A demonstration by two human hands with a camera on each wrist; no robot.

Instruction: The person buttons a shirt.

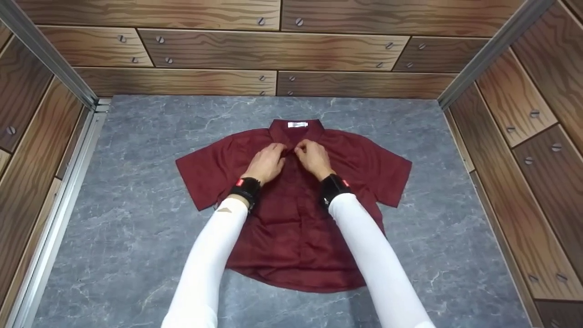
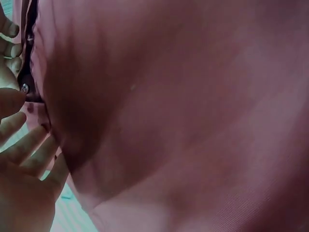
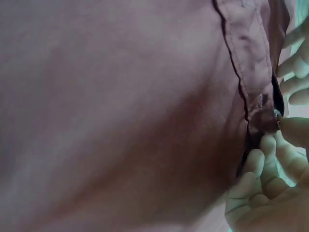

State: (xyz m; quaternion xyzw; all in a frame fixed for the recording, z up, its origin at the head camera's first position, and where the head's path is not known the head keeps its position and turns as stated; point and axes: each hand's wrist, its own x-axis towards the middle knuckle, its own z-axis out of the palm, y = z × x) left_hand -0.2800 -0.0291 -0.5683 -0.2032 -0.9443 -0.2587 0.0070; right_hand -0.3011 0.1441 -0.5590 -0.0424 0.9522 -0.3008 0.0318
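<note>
A dark red short-sleeved button shirt [image 1: 291, 246] lies front up, collar at the far side and sleeves spread. Both hands meet at the upper front, just below the collar [image 1: 278, 133]. My left hand [image 1: 266, 163] pinches one edge of the front opening with curled fingers. Opposite it, my right hand [image 1: 314, 157] pinches the other edge. In the left wrist view, a small button [image 2: 25, 88] shows on the dark inner strip by a fingertip. The right wrist view shows the stitched placket [image 3: 248, 58] with a buttonhole [image 3: 260, 100] close to the fingers.
Under the shirt is a grey marbled tabletop [image 1: 136, 218]. Wood-patterned walls [image 1: 273, 50] stand at the back and both sides, with metal rails [image 1: 59, 214] along the corners and left edge. A white label [image 1: 297, 124] is inside the collar.
</note>
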